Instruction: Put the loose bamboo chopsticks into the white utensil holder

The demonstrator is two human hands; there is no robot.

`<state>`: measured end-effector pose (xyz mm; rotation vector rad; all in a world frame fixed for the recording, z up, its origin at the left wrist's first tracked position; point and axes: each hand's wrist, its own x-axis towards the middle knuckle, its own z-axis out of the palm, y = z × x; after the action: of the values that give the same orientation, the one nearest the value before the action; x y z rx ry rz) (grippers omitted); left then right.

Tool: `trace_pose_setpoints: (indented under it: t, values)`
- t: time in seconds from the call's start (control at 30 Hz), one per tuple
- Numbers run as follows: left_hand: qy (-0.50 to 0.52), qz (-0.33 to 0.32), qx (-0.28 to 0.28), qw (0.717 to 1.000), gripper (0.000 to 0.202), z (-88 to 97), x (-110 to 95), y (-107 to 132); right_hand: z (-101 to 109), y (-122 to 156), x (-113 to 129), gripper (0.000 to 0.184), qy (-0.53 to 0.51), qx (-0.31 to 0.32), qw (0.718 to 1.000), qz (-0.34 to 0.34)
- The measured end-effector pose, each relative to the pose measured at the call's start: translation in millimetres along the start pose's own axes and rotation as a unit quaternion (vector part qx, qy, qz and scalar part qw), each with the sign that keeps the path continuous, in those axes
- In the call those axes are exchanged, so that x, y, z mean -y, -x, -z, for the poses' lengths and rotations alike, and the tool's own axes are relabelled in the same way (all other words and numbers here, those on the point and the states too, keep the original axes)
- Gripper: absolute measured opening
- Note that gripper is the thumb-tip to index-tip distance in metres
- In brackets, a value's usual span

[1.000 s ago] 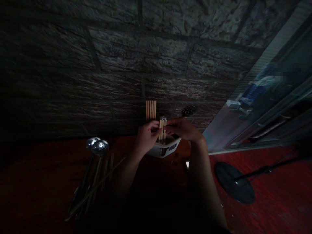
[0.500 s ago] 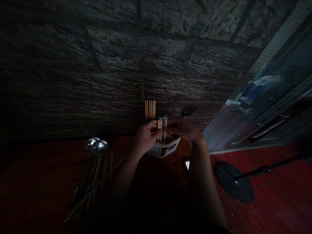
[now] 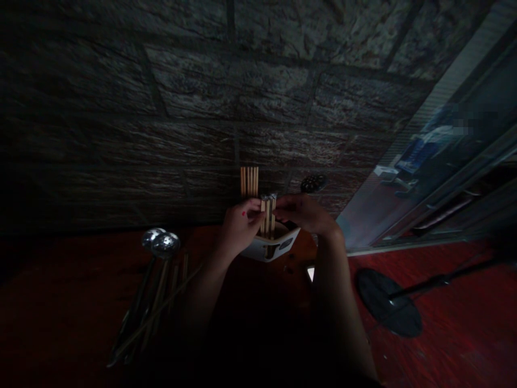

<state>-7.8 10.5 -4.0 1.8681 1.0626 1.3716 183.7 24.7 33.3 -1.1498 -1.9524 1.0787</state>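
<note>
In the middle, upright chopsticks (image 3: 268, 221) stand in a white container (image 3: 255, 249), with shiny ends at their tops. My left hand (image 3: 242, 223) is closed on them from the left, thumb and fingers against the sticks. From the right, my right hand (image 3: 305, 212) pinches the same bunch near the top. Behind my left hand rises another row of chopsticks (image 3: 249, 181); its lower ends are hidden. A dark perforated ladle (image 3: 313, 183) shows behind my right hand.
Two shiny ladles (image 3: 166, 245) and several loose sticks (image 3: 173, 277) lie on the reddish table (image 3: 81, 291) at left. A lit phone (image 3: 311, 274) is beside my right forearm. The stone wall (image 3: 194, 145) stands close behind; a round stand base (image 3: 388, 302) sits on the red floor.
Between my hands the chopsticks now stand more evenly spread, where two groups with a dark gap showed before. My left hand has shifted very slightly left.
</note>
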Motion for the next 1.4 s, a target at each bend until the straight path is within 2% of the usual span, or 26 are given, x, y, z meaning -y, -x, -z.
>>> trace_pose_setpoints:
  t: [0.17,0.53,0.67,0.8,1.13,1.4]
  values:
    - [-0.004,-0.005,-0.004,1.0,0.01,-2.8,2.6,0.0,-3.2,1.2,3.4,0.017,-0.013,0.006,1.0,0.011]
    - [0.008,0.017,0.005,1.0,0.016,-3.0,0.2,0.0,-9.3,-0.2,11.2,0.028,-0.02,0.044,0.999,0.015]
    - [0.007,0.017,0.005,1.0,0.015,-2.3,2.1,0.2,-7.6,-0.6,5.1,0.03,0.009,0.022,1.0,0.011]
    - [0.004,0.005,0.0,1.0,0.017,-1.3,4.3,0.5,-5.0,-0.2,0.0,0.021,0.027,0.01,0.999,0.017]
    - [-0.004,0.032,0.016,0.999,0.023,-1.9,-4.7,1.0,-4.5,3.3,8.1,0.021,0.107,-0.002,0.994,0.023]
    - [0.017,0.033,-0.003,0.999,0.027,-5.8,6.9,0.4,-6.3,0.3,5.3,0.025,0.024,0.015,0.999,0.031]
